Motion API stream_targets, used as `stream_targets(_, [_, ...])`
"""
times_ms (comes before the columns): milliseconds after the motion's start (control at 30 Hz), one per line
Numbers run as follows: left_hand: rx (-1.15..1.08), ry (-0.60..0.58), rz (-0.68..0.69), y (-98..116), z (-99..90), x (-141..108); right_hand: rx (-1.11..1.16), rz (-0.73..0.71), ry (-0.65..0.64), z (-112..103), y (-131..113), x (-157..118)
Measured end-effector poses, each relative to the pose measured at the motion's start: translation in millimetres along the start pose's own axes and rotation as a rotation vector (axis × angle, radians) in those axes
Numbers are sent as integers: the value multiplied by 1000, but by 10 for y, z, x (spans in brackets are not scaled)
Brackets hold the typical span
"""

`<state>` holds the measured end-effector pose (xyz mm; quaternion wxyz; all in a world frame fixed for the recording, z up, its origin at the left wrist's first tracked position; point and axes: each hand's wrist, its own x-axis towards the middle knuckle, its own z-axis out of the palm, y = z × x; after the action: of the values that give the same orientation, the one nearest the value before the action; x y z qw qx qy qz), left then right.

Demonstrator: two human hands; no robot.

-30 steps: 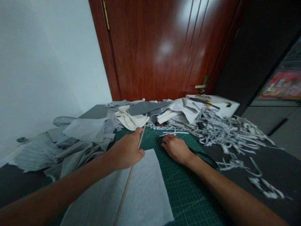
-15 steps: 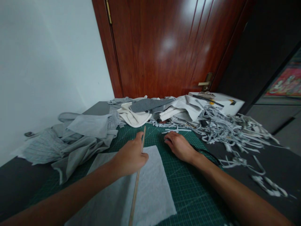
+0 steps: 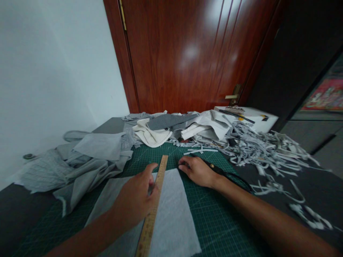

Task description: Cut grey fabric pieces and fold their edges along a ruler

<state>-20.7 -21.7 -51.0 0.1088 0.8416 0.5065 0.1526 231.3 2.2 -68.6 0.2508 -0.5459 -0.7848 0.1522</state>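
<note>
A wooden ruler (image 3: pixel 153 214) lies lengthwise over a light grey cloth (image 3: pixel 175 210) on the green cutting mat (image 3: pixel 217 214), its broad marked face showing. Beside the ruler's left edge is my left hand (image 3: pixel 136 200), thumb and fingers apart, with fingertips at the edge. My right hand (image 3: pixel 198 172) rests on the mat near the cloth's far right corner, its fingers curled in; what they hold, if anything, is hidden. Behind that hand and wrist runs a black tool (image 3: pixel 214 168) with a brass-coloured round part and a dark cord.
Crumpled grey cloths (image 3: pixel 93 157) lie at the left. White and grey fabric pieces (image 3: pixel 154 134) are heaped at the back, before a brown door (image 3: pixel 177 64). Tangled fabric strips (image 3: pixel 257 150) spread over the right side, near a white box (image 3: pixel 261 119).
The ruler has turned from its thin edge to its broad face. My left hand has loosened from it and come nearer and left. My right hand has shifted slightly left, exposing the black tool.
</note>
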Motion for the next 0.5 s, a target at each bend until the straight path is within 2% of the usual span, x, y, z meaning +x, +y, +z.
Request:
stream_targets(67, [84,127,58,-189,-1,-168,20,-12,-32,-13,34,75])
stream_targets(133, [180,189,156,-433,21,-352,39,-26,-62,-27,58,128])
stream_targets(267, [337,197,336,-857,95,-632,60,-46,-117,-25,54,183])
stream_targets(367, [397,130,366,-971,106,-686,52,-33,-135,-6,28,202])
stream_targets(500, [402,85,395,-931,39,-615,22,3,-122,3,-2,199])
